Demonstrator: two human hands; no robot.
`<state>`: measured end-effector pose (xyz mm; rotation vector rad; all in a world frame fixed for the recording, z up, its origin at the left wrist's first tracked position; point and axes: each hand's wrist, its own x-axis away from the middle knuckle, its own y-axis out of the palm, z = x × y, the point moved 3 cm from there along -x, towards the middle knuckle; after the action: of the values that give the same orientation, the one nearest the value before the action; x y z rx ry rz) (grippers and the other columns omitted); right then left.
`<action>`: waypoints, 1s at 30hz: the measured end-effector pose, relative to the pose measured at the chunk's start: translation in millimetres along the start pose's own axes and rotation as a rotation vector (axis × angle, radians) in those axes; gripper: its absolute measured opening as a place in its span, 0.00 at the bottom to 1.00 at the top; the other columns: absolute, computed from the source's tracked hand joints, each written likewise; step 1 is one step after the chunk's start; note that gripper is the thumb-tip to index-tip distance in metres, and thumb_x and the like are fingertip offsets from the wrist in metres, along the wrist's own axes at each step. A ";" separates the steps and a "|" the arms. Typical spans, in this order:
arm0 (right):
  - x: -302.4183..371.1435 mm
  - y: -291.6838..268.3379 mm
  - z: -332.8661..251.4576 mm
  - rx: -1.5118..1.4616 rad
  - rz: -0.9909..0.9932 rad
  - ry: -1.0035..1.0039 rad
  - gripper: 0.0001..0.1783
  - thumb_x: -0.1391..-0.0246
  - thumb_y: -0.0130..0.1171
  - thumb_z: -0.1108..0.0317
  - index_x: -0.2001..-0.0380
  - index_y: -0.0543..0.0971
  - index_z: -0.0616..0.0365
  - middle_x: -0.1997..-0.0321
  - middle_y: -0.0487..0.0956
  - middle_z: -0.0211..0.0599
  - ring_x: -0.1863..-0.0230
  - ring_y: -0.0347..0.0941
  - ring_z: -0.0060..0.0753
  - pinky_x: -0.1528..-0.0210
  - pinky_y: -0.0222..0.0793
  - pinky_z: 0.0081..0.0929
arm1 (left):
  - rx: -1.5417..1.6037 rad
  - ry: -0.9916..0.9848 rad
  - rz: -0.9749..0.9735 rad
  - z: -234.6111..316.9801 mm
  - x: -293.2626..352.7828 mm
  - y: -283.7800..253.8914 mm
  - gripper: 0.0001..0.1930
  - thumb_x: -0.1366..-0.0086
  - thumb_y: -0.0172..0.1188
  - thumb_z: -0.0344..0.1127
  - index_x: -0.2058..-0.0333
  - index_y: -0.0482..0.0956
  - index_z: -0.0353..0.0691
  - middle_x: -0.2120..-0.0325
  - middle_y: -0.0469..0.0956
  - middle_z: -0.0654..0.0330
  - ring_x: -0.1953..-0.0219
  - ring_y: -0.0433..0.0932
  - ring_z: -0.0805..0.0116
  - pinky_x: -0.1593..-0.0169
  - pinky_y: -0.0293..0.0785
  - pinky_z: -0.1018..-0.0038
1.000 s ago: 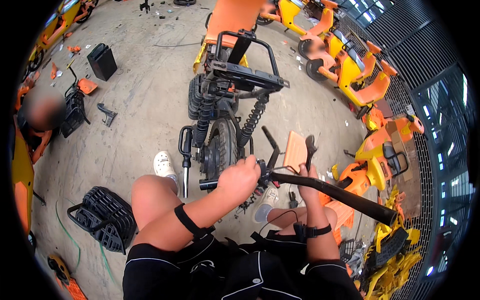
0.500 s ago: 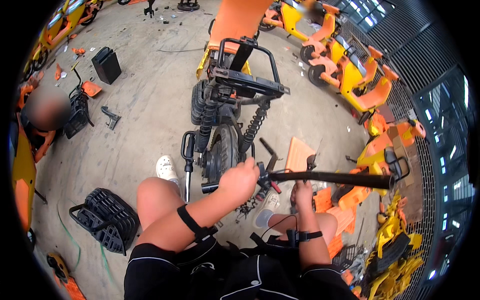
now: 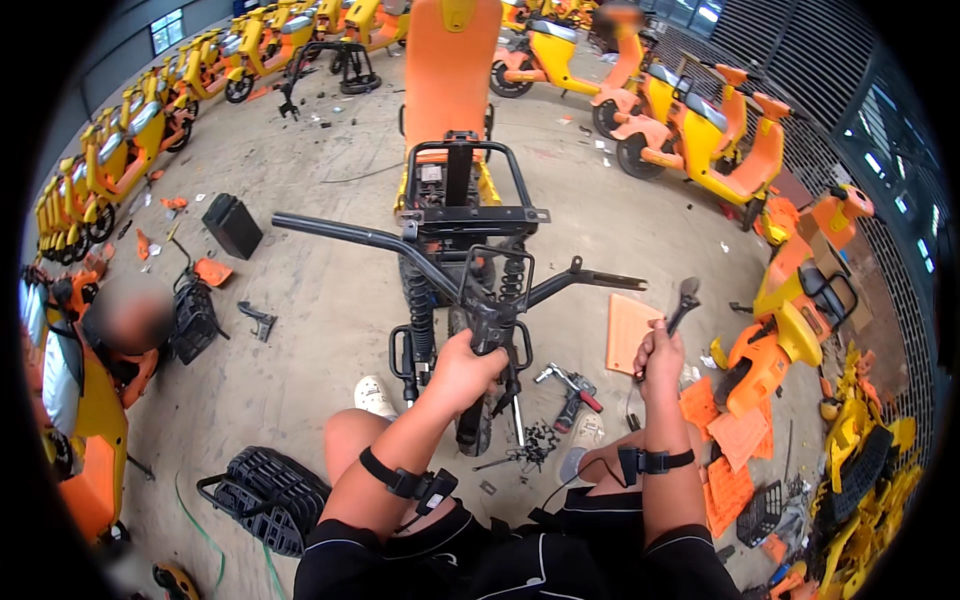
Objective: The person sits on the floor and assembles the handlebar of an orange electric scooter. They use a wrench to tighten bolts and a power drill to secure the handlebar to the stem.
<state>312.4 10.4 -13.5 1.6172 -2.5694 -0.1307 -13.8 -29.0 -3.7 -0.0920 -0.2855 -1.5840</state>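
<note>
Concrete floor [image 3: 310, 300], parked scooters [image 3: 700, 125] beyond the fingers. Head view: left hand [image 3: 468, 372] has fingers wrapped round the stem of a black tube frame [image 3: 491, 324], arms splaying ahead of them. Right hand [image 3: 660, 358] has fingers curled round a wrench [image 3: 684, 303], clear of the frame. Step looks like supporting the frame; next move probably calls for a steady left grip.

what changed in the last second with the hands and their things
The black metal tubular frame has swung round in the left hand: its tubes now spread up-left and right; earlier the long one reached right. Nothing was visibly let go; the right hand keeps the dark metal wrench.
</note>
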 end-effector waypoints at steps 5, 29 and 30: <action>3.3 19.1 -0.5 -0.068 -0.084 -0.098 0.12 0.30 0.47 0.61 0.56 0.71 0.59 0.81 0.62 0.23 0.89 0.55 0.15 0.90 0.53 0.18 | 0.034 -0.002 0.046 -16.2 -14.8 -8.1 0.11 0.40 0.64 0.32 0.63 0.75 0.33 0.78 0.76 0.62 0.82 0.73 0.74 0.78 0.71 0.76; 129.9 159.6 -112.1 0.580 -0.367 -0.339 0.18 0.33 0.43 0.69 0.43 0.64 0.64 0.71 0.76 0.43 0.79 0.73 0.40 0.77 0.68 0.37 | -0.392 0.658 0.210 -30.2 -41.0 11.1 0.15 0.47 0.62 0.30 0.59 0.80 0.34 0.62 0.80 0.51 0.62 0.81 0.58 0.57 0.77 0.67; 134.6 161.5 -114.0 0.750 -0.309 -0.442 0.18 0.33 0.43 0.69 0.44 0.64 0.65 0.70 0.77 0.47 0.77 0.74 0.46 0.75 0.70 0.42 | -0.122 0.560 0.123 -30.6 -43.4 14.4 0.14 0.44 0.60 0.31 0.58 0.80 0.34 0.61 0.80 0.51 0.62 0.81 0.59 0.57 0.77 0.68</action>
<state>125.5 -43.3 125.5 2.4761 -2.8479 0.5926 5.8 5.7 -41.6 0.2350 0.2500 -1.4392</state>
